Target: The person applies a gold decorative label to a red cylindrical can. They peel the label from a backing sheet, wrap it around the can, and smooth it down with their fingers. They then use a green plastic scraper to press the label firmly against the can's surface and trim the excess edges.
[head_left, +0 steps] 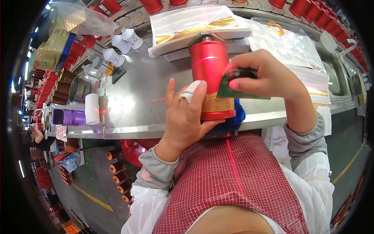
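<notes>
1. The scene is viewed from one head-worn fisheye camera, aimed steeply downward.
2. The near edge of the steel worktop is seen close up, just beyond the chest.
3. Straight edges are bent toward the rim.

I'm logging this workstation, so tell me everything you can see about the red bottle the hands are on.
The red bottle is a glossy cylinder, metallic-looking, with a silver neck stub on top and a gold band around its lower part. It stands upright at the near edge of the steel table, on a blue cloth. The left hand, one finger wrapped in white tape, steadies its lower left side. The right hand presses a dark green scraper against its right side. A thin red laser line crosses it.
</notes>
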